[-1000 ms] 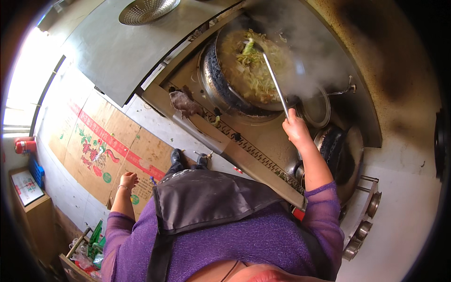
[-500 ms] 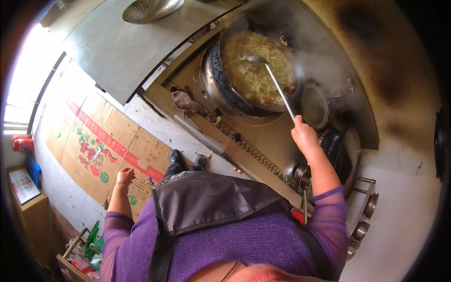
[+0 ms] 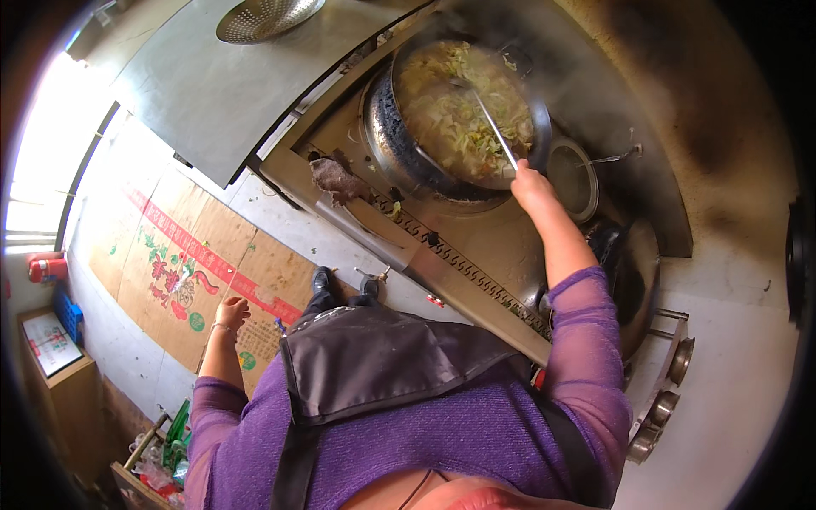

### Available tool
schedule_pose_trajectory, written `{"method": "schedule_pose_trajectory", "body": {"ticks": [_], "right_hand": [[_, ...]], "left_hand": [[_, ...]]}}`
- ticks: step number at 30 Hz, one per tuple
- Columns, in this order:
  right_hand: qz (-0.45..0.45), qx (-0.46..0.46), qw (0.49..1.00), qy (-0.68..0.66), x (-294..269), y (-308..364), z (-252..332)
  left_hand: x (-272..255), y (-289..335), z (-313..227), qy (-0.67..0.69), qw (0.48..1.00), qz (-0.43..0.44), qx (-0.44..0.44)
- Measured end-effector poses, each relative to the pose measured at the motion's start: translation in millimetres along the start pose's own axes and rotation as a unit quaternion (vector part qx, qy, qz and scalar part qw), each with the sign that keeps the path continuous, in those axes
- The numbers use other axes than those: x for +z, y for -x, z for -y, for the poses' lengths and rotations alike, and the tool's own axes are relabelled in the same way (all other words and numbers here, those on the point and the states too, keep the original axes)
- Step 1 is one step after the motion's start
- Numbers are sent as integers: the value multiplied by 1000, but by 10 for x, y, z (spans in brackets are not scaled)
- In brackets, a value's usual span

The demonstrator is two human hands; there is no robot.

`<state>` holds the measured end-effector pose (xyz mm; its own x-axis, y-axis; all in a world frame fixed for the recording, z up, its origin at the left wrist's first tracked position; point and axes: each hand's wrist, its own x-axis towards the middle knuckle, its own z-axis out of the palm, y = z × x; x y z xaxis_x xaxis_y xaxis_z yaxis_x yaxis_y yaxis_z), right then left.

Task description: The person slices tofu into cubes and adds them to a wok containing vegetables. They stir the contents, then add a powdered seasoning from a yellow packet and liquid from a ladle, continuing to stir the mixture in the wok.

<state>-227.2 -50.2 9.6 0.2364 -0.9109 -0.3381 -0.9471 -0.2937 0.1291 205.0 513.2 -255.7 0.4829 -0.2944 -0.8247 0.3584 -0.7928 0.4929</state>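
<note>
My right hand [image 3: 532,185] is wrapped round the long handle of a metal ladle [image 3: 495,126]. The ladle's bowl end dips into a large wok [image 3: 384,127] on the stove, mostly hidden under the broth. Shredded pale-green cabbage [image 3: 476,81] in cloudy brown broth fills the wok, and steam rises from it. Away from the stove, my left hand [image 3: 231,314] hangs above the cardboard on the floor. Its fingers are loosely curled, and nothing shows in them.
A grey rag [image 3: 338,180] lies on the stove's front edge. Right of the wok is a round strainer [image 3: 575,180]. On the steel counter [image 3: 204,89] sits a perforated ladle [image 3: 265,17]. Flattened cardboard [image 3: 183,255] covers the floor; a crate of rubbish [image 3: 149,463] stands lower left.
My right hand has moved up and slightly left toward the wok, pushing the ladle deeper into the food. The ladle's bowl has sunk mostly out of sight. My left hand has barely shifted.
</note>
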Motion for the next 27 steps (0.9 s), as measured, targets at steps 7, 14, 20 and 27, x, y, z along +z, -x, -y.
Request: {"method": "schedule_pose_trajectory", "body": {"ticks": [7,14,20,27], "right_hand": [[-80,-57,994,43,-137,601,-312],[-83,-129,976,154,-118,548,-186],[-144,-122,963,191,-342,790,-500],[-134,-180,952,208,-125,746,-537]], "left_hand": [[-93,75,237,10,998,1,-62],[10,124,251,-5,998,7,-57],[-28,-4,83,18,1000,-6,-23],[117,-53,-5,-7,1000,21,-22]]}}
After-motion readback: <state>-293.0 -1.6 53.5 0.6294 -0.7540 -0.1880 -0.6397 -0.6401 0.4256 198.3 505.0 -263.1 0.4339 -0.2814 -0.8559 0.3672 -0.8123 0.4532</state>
